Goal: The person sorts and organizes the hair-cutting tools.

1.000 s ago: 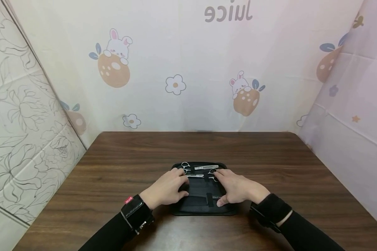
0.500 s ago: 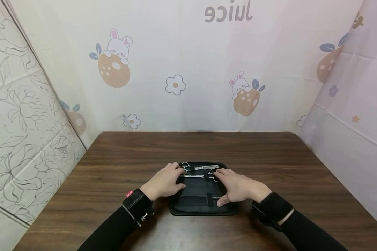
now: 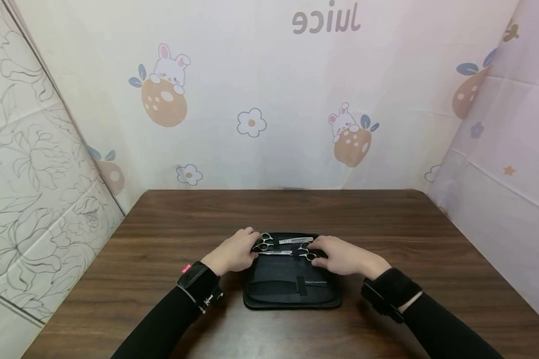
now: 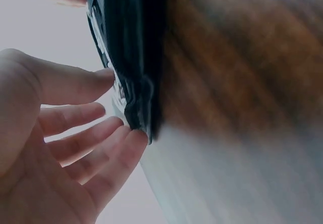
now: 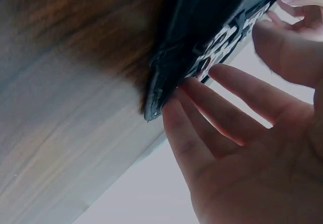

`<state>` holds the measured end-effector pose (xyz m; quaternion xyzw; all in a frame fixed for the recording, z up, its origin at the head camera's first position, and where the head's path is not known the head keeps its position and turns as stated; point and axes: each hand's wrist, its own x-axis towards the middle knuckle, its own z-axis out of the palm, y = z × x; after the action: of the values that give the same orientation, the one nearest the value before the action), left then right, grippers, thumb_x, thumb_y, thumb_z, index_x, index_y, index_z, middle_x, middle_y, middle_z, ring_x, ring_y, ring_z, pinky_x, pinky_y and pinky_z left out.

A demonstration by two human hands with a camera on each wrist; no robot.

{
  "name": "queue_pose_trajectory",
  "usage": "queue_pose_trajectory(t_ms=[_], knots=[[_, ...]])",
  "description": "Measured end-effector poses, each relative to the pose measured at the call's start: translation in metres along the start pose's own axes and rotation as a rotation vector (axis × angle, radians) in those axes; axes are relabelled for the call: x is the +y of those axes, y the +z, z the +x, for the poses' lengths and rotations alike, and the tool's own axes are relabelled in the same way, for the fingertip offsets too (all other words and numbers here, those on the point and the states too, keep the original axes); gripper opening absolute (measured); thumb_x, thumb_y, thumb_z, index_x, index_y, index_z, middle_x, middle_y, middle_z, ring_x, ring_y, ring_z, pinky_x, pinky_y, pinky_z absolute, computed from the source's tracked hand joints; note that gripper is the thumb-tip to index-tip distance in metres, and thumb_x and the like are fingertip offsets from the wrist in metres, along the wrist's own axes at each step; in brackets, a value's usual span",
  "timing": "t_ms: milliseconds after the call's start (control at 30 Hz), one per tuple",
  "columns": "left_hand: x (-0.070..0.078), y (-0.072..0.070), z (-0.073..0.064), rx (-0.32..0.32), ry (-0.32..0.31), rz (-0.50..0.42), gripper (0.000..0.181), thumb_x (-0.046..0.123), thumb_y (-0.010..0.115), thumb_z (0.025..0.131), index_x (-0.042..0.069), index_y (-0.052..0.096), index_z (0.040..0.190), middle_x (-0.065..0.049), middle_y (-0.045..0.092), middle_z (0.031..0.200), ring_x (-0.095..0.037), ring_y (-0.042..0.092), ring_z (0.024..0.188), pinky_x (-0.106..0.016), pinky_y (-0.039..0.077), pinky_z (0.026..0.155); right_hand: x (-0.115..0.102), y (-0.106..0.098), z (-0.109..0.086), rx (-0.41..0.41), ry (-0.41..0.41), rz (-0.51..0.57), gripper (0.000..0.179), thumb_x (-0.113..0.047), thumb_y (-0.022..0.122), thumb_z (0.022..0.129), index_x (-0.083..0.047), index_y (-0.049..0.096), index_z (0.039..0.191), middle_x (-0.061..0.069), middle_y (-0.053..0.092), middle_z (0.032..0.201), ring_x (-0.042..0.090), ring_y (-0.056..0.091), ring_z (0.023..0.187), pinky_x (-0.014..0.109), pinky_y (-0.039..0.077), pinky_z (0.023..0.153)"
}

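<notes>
A black case (image 3: 276,271) lies spread out on the table, holding two pairs of hairdressing scissors. One pair, the thinning scissors (image 3: 296,240), has a toothed blade pointing right and finger rings at the left. The other scissors (image 3: 276,253) point left, with rings at the right. My left hand (image 3: 235,253) is at the case's far left side; its fingertips touch the case edge and its thumb is by the scissor rings. My right hand (image 3: 346,257) is at the far right side, fingers extended against the edge and thumb near the rings.
The case lies on a dark wood-grain table (image 3: 184,214). A printed curtain (image 3: 251,75) hangs behind it, and a flower-patterned panel (image 3: 36,174) stands at the left. Black bands circle both wrists.
My left hand has shifted outward to the case's left edge, then slightly away from me. The right thumb has moved away from me toward the scissor rings. The case stays put.
</notes>
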<state>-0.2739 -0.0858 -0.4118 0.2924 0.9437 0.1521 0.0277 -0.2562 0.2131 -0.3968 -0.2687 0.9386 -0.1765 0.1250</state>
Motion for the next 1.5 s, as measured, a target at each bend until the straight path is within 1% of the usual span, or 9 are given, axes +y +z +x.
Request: queue_pose_trajectory(t_ms=[133,400,633,800,900,1100,1200,1333,1500], knots=[[-0.003,-0.004,0.005,-0.018,-0.04,0.009,0.041,0.009,0.065,0.098,0.0,0.058,0.138,-0.015,0.059,0.128,-0.031,0.058,0.119,-0.047,0.05,0.098,0.003,-0.003,0.006,0.061,-0.015,-0.025,0.035,-0.015,0.064,0.101,0.0,0.062,0.133,0.015,0.061,0.129,0.036,0.056,0.124,0.054,0.046,0.1],[-0.01,-0.007,0.017,-0.097,-0.084,0.039,0.041,0.01,0.063,0.1,-0.003,0.057,0.138,-0.019,0.058,0.128,-0.033,0.06,0.117,-0.047,0.049,0.097,0.01,-0.006,0.021,0.133,0.038,-0.076,0.032,-0.011,0.065,0.099,0.001,0.065,0.129,0.017,0.06,0.126,0.037,0.055,0.121,0.054,0.047,0.097],[-0.012,-0.008,0.027,-0.101,-0.094,0.027,0.024,0.005,0.059,0.098,-0.004,0.065,0.12,-0.014,0.059,0.108,-0.026,0.056,0.092,-0.043,0.048,0.085,0.015,-0.007,0.035,0.098,0.094,-0.092,0.033,-0.01,0.063,0.099,0.004,0.065,0.129,0.02,0.06,0.122,0.038,0.058,0.116,0.053,0.048,0.094],[-0.013,-0.006,0.029,-0.082,-0.091,0.052,0.017,0.004,0.059,0.099,-0.001,0.068,0.112,-0.012,0.058,0.105,-0.023,0.052,0.087,-0.04,0.045,0.081,0.018,-0.007,0.041,0.117,0.076,-0.093,0.028,-0.005,0.063,0.098,0.006,0.067,0.123,0.018,0.061,0.114,0.035,0.06,0.107,0.05,0.05,0.09],[-0.013,-0.005,0.031,-0.074,-0.1,0.061,0.017,0.003,0.058,0.098,-0.001,0.068,0.112,-0.014,0.058,0.108,-0.024,0.053,0.086,-0.04,0.043,0.079,0.02,-0.008,0.044,0.121,0.072,-0.101,0.025,-0.004,0.064,0.097,0.006,0.069,0.119,0.018,0.062,0.112,0.034,0.061,0.104,0.048,0.052,0.087],[-0.013,-0.006,0.039,-0.123,-0.15,0.006,0.034,0.004,0.057,0.098,-0.005,0.06,0.13,-0.021,0.056,0.132,-0.03,0.059,0.106,-0.042,0.047,0.088,0.025,-0.012,0.051,0.081,0.104,-0.068,0.023,-0.005,0.071,0.093,0.004,0.071,0.113,0.016,0.068,0.106,0.033,0.065,0.099,0.047,0.054,0.086],[-0.016,-0.01,0.042,-0.159,-0.162,-0.038,0.029,0.007,0.065,0.095,-0.003,0.063,0.123,-0.018,0.058,0.124,-0.028,0.058,0.103,-0.042,0.048,0.089,0.028,-0.015,0.053,0.053,0.122,-0.057,0.023,-0.007,0.075,0.09,0.003,0.072,0.11,0.013,0.069,0.102,0.03,0.066,0.095,0.047,0.053,0.086],[-0.022,-0.016,0.042,-0.174,-0.176,-0.078,0.024,0.011,0.075,0.091,0.001,0.066,0.11,-0.012,0.059,0.11,-0.025,0.056,0.097,-0.042,0.049,0.09,0.026,-0.02,0.058,0.026,0.144,-0.044,0.025,-0.008,0.079,0.086,0.001,0.07,0.108,0.01,0.068,0.099,0.026,0.064,0.092,0.046,0.052,0.086],[-0.022,-0.015,0.041,-0.165,-0.19,-0.088,0.023,0.011,0.077,0.089,0.001,0.066,0.106,-0.01,0.059,0.108,-0.024,0.057,0.096,-0.041,0.049,0.089,0.024,-0.022,0.063,-0.002,0.203,0.006,0.027,-0.007,0.081,0.085,-0.001,0.067,0.107,0.01,0.065,0.1,0.024,0.06,0.088,0.043,0.051,0.082]])
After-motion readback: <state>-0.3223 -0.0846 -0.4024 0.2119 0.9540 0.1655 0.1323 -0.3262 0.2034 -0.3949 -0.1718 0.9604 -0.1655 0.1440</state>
